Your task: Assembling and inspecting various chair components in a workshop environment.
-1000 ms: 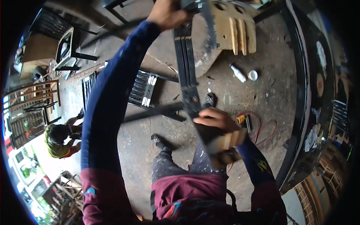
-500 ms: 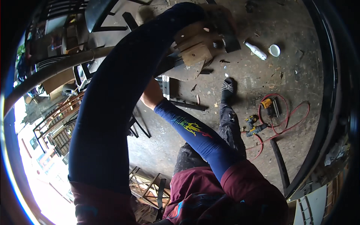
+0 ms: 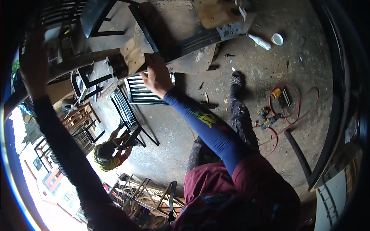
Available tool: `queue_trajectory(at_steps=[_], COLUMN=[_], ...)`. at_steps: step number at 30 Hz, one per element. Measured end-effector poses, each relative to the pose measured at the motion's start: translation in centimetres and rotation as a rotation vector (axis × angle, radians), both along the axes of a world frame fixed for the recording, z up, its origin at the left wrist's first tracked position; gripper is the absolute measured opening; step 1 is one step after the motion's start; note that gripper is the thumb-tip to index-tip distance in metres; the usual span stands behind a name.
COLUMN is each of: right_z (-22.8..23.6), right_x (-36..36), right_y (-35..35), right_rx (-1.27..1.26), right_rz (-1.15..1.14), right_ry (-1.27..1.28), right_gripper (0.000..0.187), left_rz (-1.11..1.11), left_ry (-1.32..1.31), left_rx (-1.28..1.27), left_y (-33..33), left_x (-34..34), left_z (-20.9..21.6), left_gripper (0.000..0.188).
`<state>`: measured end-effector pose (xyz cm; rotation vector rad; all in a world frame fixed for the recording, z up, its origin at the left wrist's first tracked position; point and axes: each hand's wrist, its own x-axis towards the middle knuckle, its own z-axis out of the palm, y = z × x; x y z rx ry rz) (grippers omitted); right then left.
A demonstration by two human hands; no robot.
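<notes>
My right hand (image 3: 158,77) has its fingers closed around the near corner of a black wooden frame (image 3: 196,42). A pale brown wooden piece (image 3: 133,56) sits beside that hand, and a stained, larger one (image 3: 221,14) lies at the frame's far end. My left hand (image 3: 34,67) is raised at the far left, dark and smeared, near a long curved brown bar (image 3: 73,61). I cannot make out its fingers or anything in them. Below the right hand is a black slatted chair part (image 3: 148,89).
Right of my foot lie a yellow-black nailer (image 3: 276,93), a drill (image 3: 266,120) and a red hose (image 3: 296,111). A white bottle (image 3: 260,42) and white cup (image 3: 277,39) lie beyond. At lower left a co-worker (image 3: 106,154) bends by a black slatted chair (image 3: 126,107).
My left arm has swung from the top centre to the far left, uncovering the frame, chair parts and co-worker. My right hand now shows at the frame's corner.
</notes>
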<state>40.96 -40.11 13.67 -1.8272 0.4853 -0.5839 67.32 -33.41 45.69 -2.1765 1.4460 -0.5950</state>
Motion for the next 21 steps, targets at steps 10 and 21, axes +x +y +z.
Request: queue_trajectory(at_steps=[10,21], right_z=[-17.3,-34.9], right_x=[-37.9,-71.8], right_y=[-0.3,-2.4], right_rx=[-0.217,0.119], right_rz=[0.050,-0.593], right_ry=[0.765,1.573], right_gripper=[0.041,0.056], left_rz=[0.102,-0.159], left_ry=[-0.422,-0.066], left_rx=[0.410,-0.302], left_y=[13.4,13.6], left_x=[-6.2,0.1], left_z=[-46.2,-46.7], left_gripper=[0.073,0.053])
